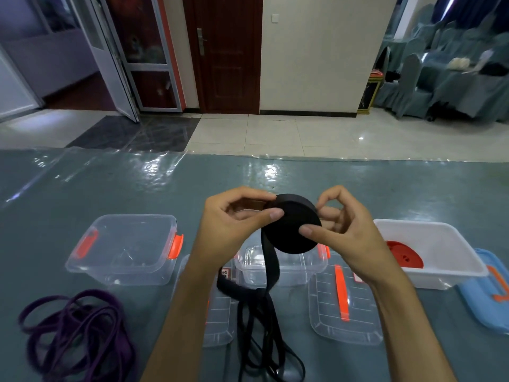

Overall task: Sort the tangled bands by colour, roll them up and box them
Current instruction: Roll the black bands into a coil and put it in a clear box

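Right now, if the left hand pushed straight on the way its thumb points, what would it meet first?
The left hand already pinches the black rolled band. Its thumb points rightward, so past the roll it would probably meet the right hand, though depth is unclear.

I am sitting in what looks like a banquet or function hall. To my right, rows of chairs in grey-green covers (413, 78) stand around a table draped in matching cloth (468, 78). The floor is glossy pale tile (275, 133). Ahead is a dark wooden door (223, 53), with glazed metal-framed doors (148, 51) to its left. My own table (110, 183) wears the same cloth under clear plastic.
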### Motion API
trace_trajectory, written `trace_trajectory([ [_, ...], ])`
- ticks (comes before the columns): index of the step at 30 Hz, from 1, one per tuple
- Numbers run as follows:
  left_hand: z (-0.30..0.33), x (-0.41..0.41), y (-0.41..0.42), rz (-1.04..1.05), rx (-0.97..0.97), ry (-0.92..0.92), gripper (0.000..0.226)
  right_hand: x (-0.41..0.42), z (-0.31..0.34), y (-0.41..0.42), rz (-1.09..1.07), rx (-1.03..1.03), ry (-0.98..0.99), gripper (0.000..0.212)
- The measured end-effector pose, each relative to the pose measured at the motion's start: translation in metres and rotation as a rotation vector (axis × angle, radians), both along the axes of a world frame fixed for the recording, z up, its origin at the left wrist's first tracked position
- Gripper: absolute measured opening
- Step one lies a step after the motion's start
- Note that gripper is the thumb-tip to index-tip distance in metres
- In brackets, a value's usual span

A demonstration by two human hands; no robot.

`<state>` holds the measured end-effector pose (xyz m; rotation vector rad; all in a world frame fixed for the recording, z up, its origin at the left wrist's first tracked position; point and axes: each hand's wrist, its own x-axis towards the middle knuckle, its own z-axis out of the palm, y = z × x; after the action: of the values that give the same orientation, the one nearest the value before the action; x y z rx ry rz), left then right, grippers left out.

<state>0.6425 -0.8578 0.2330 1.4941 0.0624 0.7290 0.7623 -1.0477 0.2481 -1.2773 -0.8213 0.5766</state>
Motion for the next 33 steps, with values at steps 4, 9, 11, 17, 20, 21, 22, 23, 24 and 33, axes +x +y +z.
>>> trace_trajectory([
  [4,-0.006,0.001,0.001,-0.013,-0.083,0.030,0.032,-0.009,0.000,0.011,-0.123,0.098,-0.114,0.044],
  [9,-0.001,-0.005,0.012,-0.151,-0.004,0.046,0.048,-0.012,-0.003,0.019,-0.201,0.142,-0.050,0.034],
  [11,-0.001,-0.005,0.009,-0.082,0.035,0.045,0.046,-0.008,-0.002,0.015,-0.115,0.059,-0.016,0.041],
  [17,-0.009,0.002,-0.006,-0.037,-0.083,0.008,0.029,-0.008,-0.001,0.007,-0.144,0.050,-0.178,0.059],
  [20,-0.009,0.007,-0.007,-0.052,-0.067,0.005,0.030,-0.010,-0.005,0.008,-0.238,0.090,-0.145,0.048],
  [21,-0.009,0.008,-0.007,-0.049,-0.067,-0.002,0.030,-0.011,-0.007,0.009,-0.243,0.079,-0.107,0.048],
  [22,-0.008,0.009,-0.008,-0.036,-0.069,-0.004,0.028,-0.012,-0.009,0.011,-0.247,0.057,-0.089,0.050],
  [23,-0.008,0.009,-0.009,-0.014,-0.072,0.003,0.026,-0.012,-0.010,0.011,-0.247,0.033,-0.087,0.051],
  [24,-0.008,0.009,-0.009,0.008,-0.079,0.012,0.025,-0.012,-0.011,0.012,-0.240,0.022,-0.088,0.051],
  [33,-0.011,0.005,-0.001,-0.028,-0.061,0.059,0.031,-0.009,-0.011,0.015,-0.229,0.073,-0.036,0.042],
])
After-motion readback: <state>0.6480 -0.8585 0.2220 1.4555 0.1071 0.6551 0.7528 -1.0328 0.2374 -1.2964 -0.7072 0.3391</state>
